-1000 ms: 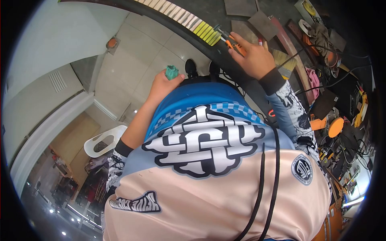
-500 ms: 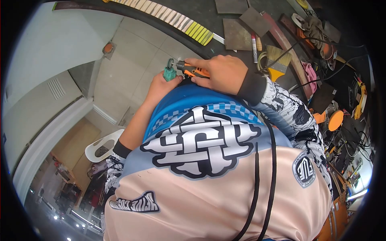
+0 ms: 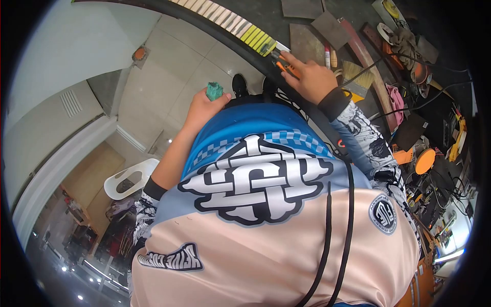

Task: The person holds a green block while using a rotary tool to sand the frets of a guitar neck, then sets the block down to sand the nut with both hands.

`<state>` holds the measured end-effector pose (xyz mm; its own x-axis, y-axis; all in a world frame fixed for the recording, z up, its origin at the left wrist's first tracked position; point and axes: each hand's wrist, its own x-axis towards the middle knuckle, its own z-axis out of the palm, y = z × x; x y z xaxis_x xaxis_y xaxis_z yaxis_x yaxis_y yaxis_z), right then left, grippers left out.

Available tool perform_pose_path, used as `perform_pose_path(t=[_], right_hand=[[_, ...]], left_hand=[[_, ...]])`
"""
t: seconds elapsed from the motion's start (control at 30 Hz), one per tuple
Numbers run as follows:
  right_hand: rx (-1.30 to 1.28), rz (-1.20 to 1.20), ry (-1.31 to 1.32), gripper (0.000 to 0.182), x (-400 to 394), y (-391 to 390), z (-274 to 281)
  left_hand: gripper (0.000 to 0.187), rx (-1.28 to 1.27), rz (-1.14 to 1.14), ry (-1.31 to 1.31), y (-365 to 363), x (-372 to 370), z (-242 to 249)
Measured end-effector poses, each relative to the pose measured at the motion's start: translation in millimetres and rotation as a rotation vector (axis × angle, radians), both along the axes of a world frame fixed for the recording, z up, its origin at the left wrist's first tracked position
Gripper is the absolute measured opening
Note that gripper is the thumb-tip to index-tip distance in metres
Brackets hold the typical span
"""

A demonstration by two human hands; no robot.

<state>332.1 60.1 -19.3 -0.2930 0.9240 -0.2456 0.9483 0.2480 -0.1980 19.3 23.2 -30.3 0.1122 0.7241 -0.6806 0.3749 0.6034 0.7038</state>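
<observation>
My left hand (image 3: 203,108) is closed around a rough green block that looks like polishing compound (image 3: 215,91), held in front of my waist over the floor. My right hand (image 3: 316,82) grips an orange and black rotary tool (image 3: 287,66) from above, with the index finger stretched along its body. The tool's head, with a small blurred disc, is right at the yellow end of a long strip of light and dark crosswise bands (image 3: 230,24). That strip lies along the near edge of the dark bench.
Flat brown plates (image 3: 306,43), a wide paintbrush (image 3: 357,79) and a long reddish bar (image 3: 376,77) lie on the bench right of the strip. Black cables (image 3: 432,105) cross the cluttered right side. A white plastic chair (image 3: 130,179) stands behind on the left.
My right hand has carried the rotary tool up and right, away from the green block to the strip's yellow end. The left hand still holds the block in nearly the same place.
</observation>
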Motion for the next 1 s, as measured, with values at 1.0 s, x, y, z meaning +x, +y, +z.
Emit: perform_pose_path(t=[1.0], right_hand=[[-0.133, -0.105, 0.192, 0.054, -9.5, 13.3, 42.5]], left_hand=[[0.031, 0.011, -0.025, 0.045, 4.1, 4.7, 0.0]])
